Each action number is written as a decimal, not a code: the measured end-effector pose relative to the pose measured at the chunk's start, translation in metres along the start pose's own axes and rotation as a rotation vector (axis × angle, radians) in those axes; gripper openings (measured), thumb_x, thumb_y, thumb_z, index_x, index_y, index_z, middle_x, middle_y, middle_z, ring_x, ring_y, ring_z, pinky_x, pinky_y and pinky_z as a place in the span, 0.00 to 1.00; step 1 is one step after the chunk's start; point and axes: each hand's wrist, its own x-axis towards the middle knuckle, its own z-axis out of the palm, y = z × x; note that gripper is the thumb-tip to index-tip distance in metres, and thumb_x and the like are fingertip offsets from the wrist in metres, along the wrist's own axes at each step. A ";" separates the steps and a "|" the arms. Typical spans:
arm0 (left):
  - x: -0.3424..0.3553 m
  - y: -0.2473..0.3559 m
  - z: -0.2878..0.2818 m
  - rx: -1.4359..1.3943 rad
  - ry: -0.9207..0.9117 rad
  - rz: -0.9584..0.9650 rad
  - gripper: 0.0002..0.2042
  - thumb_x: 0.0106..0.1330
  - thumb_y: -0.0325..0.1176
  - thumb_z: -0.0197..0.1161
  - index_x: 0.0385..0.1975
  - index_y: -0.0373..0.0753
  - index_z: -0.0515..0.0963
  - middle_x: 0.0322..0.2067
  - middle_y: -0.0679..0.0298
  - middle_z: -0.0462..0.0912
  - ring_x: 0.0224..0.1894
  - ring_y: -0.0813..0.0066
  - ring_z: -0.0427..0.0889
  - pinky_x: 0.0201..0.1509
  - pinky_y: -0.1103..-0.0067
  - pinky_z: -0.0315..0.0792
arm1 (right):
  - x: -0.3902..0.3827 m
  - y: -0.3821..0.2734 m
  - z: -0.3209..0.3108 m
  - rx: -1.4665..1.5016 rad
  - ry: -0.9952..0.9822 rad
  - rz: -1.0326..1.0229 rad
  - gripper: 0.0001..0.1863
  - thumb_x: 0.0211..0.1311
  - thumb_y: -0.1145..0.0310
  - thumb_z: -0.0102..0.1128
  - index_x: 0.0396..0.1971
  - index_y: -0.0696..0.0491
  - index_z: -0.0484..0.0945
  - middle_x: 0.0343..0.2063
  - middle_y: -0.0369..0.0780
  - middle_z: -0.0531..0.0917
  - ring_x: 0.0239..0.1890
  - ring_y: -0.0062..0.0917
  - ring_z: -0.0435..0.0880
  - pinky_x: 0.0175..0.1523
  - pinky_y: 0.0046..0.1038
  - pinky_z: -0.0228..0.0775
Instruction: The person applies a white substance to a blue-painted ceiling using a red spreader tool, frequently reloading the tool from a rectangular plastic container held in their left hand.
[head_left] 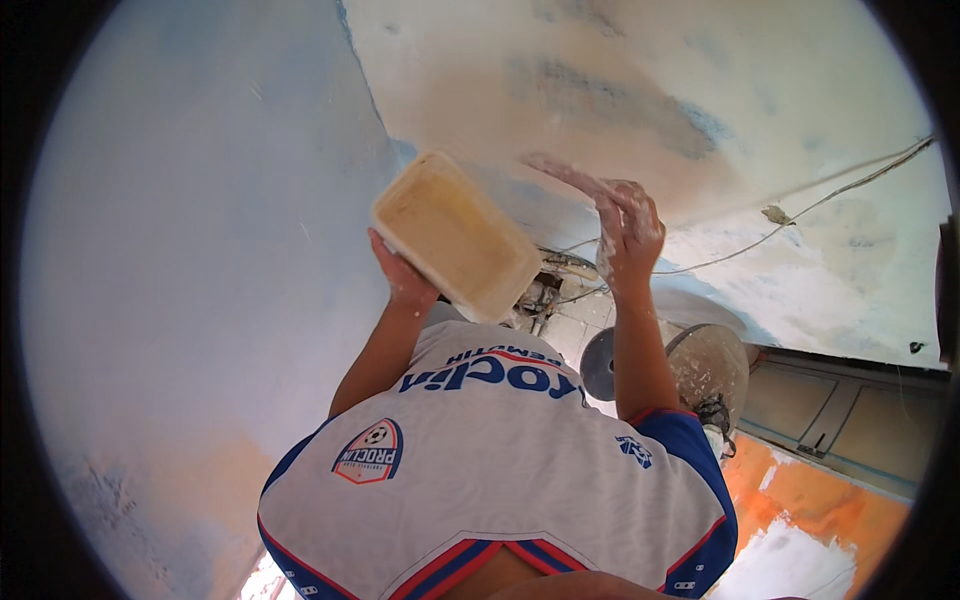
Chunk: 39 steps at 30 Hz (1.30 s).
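A rectangular off-white plastic tub (455,238) with a yellowish-beige middle is held up in front of my body. My left hand (403,272) grips it by its lower left side, with the thumb along the rim. To the right of the tub, my right hand (632,235) is raised with fingers closed around a thin flat putty knife (572,178). White paste coats the blade and smears my fingers. The putty knife points up and left, apart from the tub. Part of its handle is hidden in my hand.
A patchy, plastered wall (620,90) meets a pale blue-grey wall (200,220) at a corner. A loose cable (840,192) runs across at right. Below lie a round, spattered fan-like object (708,370) and tangled clutter (545,295). Cabinet-like panels (800,400) stand at lower right.
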 end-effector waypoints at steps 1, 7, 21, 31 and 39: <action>0.006 0.012 -0.005 0.038 -0.062 0.031 0.37 0.72 0.69 0.34 0.70 0.48 0.64 0.66 0.62 0.70 0.67 0.59 0.71 0.69 0.63 0.68 | 0.006 0.005 0.012 0.004 0.004 0.112 0.08 0.66 0.71 0.64 0.41 0.58 0.81 0.36 0.45 0.86 0.37 0.33 0.86 0.43 0.29 0.78; 0.028 0.074 -0.038 0.047 -0.109 0.056 0.32 0.74 0.64 0.39 0.65 0.45 0.70 0.61 0.63 0.77 0.61 0.61 0.77 0.64 0.65 0.74 | 0.043 0.044 0.076 -0.051 0.036 0.316 0.11 0.68 0.71 0.62 0.45 0.61 0.80 0.34 0.46 0.86 0.28 0.28 0.85 0.35 0.27 0.75; 0.074 0.120 -0.043 0.048 -0.202 -0.128 0.34 0.74 0.66 0.36 0.67 0.48 0.68 0.63 0.65 0.74 0.64 0.63 0.74 0.67 0.64 0.71 | 0.053 0.051 0.113 -0.327 0.188 0.416 0.15 0.69 0.67 0.63 0.48 0.62 0.79 0.33 0.47 0.86 0.31 0.29 0.87 0.35 0.29 0.77; 0.090 0.122 -0.060 0.094 -0.163 -0.139 0.34 0.75 0.66 0.35 0.66 0.47 0.68 0.63 0.64 0.74 0.64 0.64 0.74 0.67 0.65 0.71 | 0.043 0.043 0.142 -0.097 0.266 0.495 0.14 0.71 0.67 0.62 0.48 0.62 0.79 0.40 0.42 0.83 0.42 0.25 0.84 0.42 0.27 0.80; 0.097 0.124 -0.049 0.069 -0.163 -0.142 0.33 0.75 0.64 0.38 0.66 0.46 0.68 0.62 0.64 0.74 0.63 0.64 0.75 0.66 0.65 0.72 | 0.016 0.036 0.135 0.058 0.292 0.482 0.09 0.68 0.73 0.63 0.45 0.60 0.79 0.35 0.39 0.85 0.35 0.22 0.83 0.39 0.26 0.79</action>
